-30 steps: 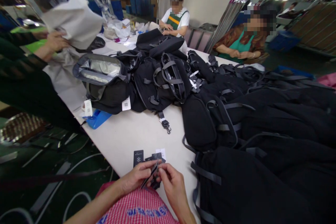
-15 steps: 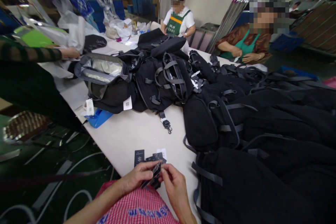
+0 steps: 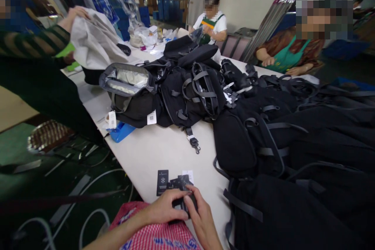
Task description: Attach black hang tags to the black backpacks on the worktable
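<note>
My left hand (image 3: 165,208) and my right hand (image 3: 202,218) meet at the near edge of the white table (image 3: 152,152), both closed around a small stack of black tag cards (image 3: 183,204). More black cards (image 3: 163,181) lie fanned on the table just beyond my fingers, one with a white snowflake mark. A black backpack (image 3: 281,218) lies right of my hands, close to my right wrist.
A long heap of black backpacks (image 3: 205,93) covers the table's middle and right. An open bag with a silver lining (image 3: 129,86) and a blue tray (image 3: 121,132) sit at the left edge. A person at left holds white fabric (image 3: 93,43). Two people work at the far side.
My hands have lowered the single card they held up and now press together on the stack of cards at the table edge. The person at left has lifted the white fabric again.
</note>
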The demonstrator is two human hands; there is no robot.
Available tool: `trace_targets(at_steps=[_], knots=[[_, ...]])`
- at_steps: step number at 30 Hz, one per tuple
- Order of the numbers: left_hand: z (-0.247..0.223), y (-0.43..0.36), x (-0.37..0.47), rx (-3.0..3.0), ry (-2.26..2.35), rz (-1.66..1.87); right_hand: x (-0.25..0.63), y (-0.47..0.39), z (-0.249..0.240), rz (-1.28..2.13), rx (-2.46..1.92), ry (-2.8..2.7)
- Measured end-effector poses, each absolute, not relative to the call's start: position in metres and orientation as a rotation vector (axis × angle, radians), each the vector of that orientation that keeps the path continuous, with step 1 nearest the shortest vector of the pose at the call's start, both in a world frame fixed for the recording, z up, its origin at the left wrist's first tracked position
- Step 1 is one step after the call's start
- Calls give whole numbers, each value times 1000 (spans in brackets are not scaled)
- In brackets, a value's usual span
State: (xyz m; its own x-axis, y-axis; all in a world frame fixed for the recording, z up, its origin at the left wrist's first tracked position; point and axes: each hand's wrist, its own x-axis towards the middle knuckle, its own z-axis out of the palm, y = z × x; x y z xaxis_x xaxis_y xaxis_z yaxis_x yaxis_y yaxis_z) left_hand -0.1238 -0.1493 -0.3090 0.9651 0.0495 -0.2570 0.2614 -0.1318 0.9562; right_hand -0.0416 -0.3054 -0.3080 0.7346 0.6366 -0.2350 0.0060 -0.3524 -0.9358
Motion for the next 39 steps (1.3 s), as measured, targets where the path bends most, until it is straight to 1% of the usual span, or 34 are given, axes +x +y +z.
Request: trace_targets(at_steps=[2,7,11,17,22,27,34,39], knots=[[-316,-142,-123,1803,279,-179,-41,-307,-312,707,-1802,-584],[-347,-100,-122,2194,705,-139,-30,-316,-314,675,-1819,-521],[-367,-83,-123,2327,757,-208,-27,-321,-313,679,-1851,-508],[-377,-85,-114,2394,805,-269,-35,-318,-311,713,-1845,-509],[-374,-78,-119,2377,700,-231,-30,-324,-315,658,-1859,-450],[-356,-76,-141,2349,526,-131,-25,-333,-327,715,-1822,-445],[-341,-86,-168,2344,466,-9,-15,-337,-330,707,-1861,-382],[-349,-95,-177,2521,183,253,-10,-341,-337,620,-1899,-376]])
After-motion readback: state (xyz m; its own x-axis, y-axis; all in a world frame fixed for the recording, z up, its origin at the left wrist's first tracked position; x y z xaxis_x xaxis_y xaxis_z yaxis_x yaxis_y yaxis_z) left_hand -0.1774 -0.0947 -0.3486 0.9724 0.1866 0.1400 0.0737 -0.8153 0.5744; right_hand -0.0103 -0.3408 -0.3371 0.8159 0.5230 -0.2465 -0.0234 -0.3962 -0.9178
